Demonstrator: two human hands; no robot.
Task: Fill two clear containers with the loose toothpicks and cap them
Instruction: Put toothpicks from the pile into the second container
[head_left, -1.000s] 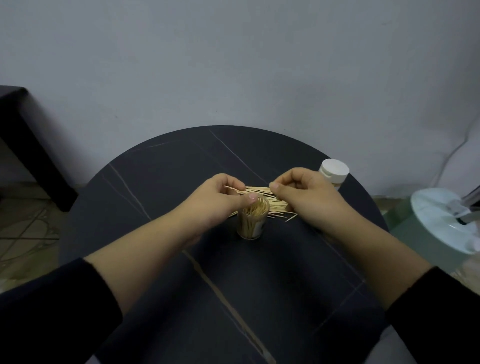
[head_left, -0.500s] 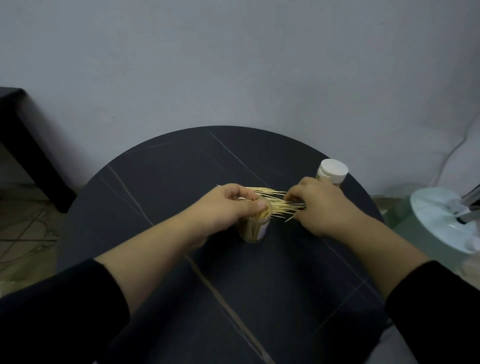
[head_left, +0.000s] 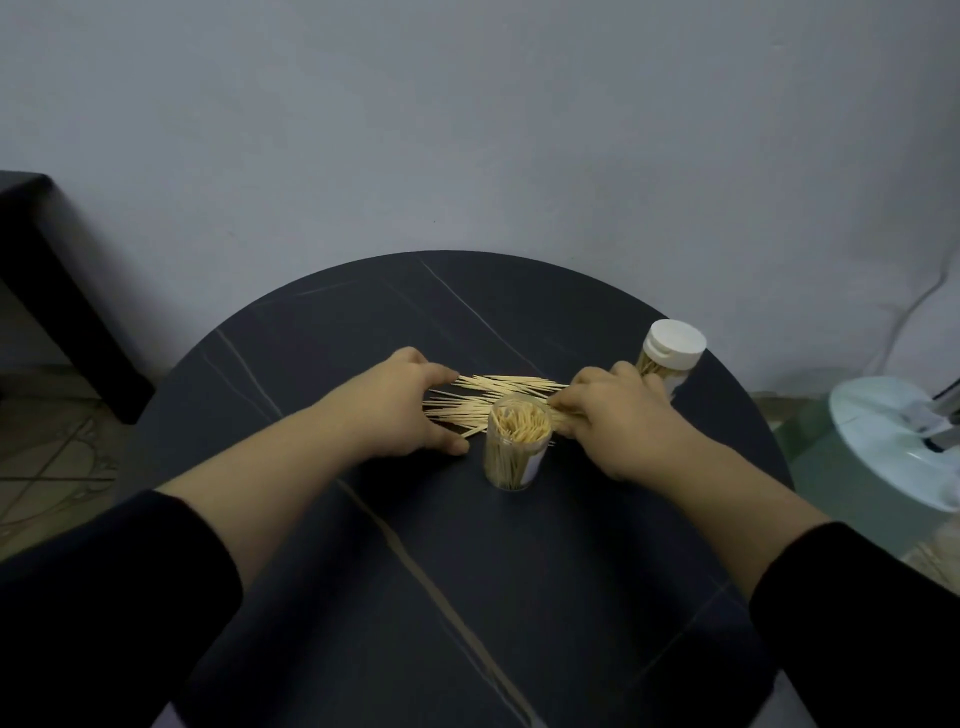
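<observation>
Behind the uncapped container (head_left: 517, 441) on the table (head_left: 363, 312), light, stiff toothpicks (head_left: 498, 389) lie scatter-prone. The left hand (head_left: 405, 410) spreads its fingers against one end; the right hand (head_left: 618, 415) curls over the other, grip unclear. Best pinched mid-bundle.

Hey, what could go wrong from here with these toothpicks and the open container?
The open container, brim-full and uncapped, stands between the left hand and right hand; a bump could tip it.
The capped container sits just behind the right hand near the table edge and might get knocked off.
The loose toothpicks may not fit.
</observation>
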